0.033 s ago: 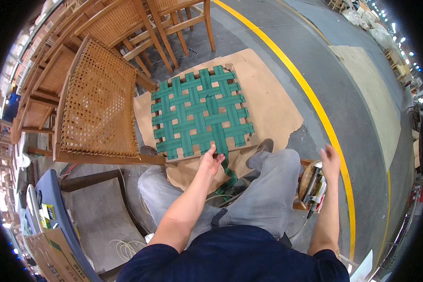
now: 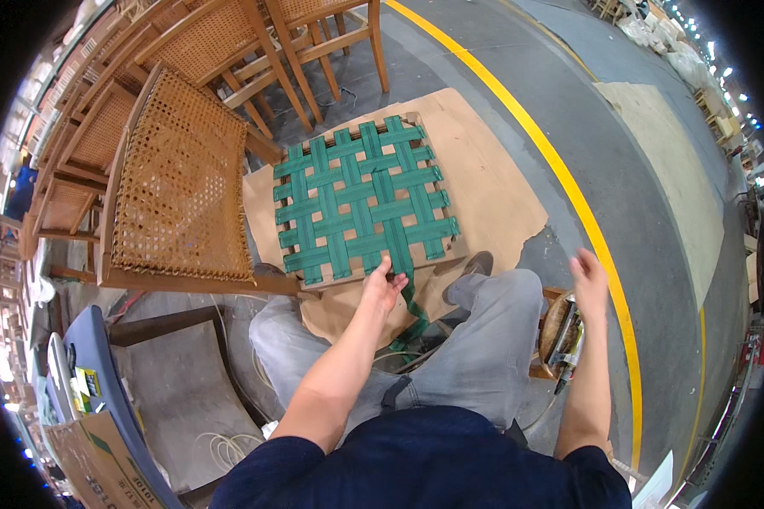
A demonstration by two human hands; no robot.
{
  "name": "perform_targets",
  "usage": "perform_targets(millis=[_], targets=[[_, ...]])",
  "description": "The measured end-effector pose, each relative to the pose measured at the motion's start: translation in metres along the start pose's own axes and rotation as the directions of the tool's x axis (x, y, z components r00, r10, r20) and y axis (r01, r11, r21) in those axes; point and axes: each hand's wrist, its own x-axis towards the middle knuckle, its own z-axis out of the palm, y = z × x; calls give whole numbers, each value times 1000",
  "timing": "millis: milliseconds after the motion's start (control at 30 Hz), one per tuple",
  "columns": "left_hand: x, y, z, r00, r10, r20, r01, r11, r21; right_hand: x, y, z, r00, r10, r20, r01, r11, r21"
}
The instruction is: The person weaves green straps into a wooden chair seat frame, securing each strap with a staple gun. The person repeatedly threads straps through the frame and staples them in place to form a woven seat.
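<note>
In front of me sits a square seat frame woven with green webbing (image 2: pixel 354 202). At its near edge, my left hand (image 2: pixel 384 286) has its fingers closed around a green webbing strap (image 2: pixel 401 254). The strap's loose tail (image 2: pixel 416 321) hangs down between my legs. My right hand (image 2: pixel 589 287) is raised to the right of my knee, fingers apart and holding nothing. Just below it, a staple gun-like tool with a hose (image 2: pixel 570 346) rests in a round tray on a wooden stool (image 2: pixel 548 338).
Brown cardboard (image 2: pixel 484 170) lies on the floor under the seat. A cane-panelled chair (image 2: pixel 178 170) stands close on the left, with more wooden chairs (image 2: pixel 221 42) behind it. A blue plastic chair (image 2: pixel 102 365) and a printed carton (image 2: pixel 102 458) are at lower left. A yellow floor line (image 2: pixel 560 161) curves past my right.
My right hand has moved slightly left and up. The webbed seat has shifted very slightly, and my left hand stays at its near edge.
</note>
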Motion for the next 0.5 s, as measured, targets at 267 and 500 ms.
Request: perform_targets(millis=[267, 500], targets=[[-10, -34, -6, 992, -61, 110, 14, 925, 380, -7, -117, 175, 524, -2, 852, -126, 989, 80], [-36, -85, -37, 975, -222, -19, 120, 450, 885, -55, -86, 288, 467, 280, 839, -620, 780, 85]])
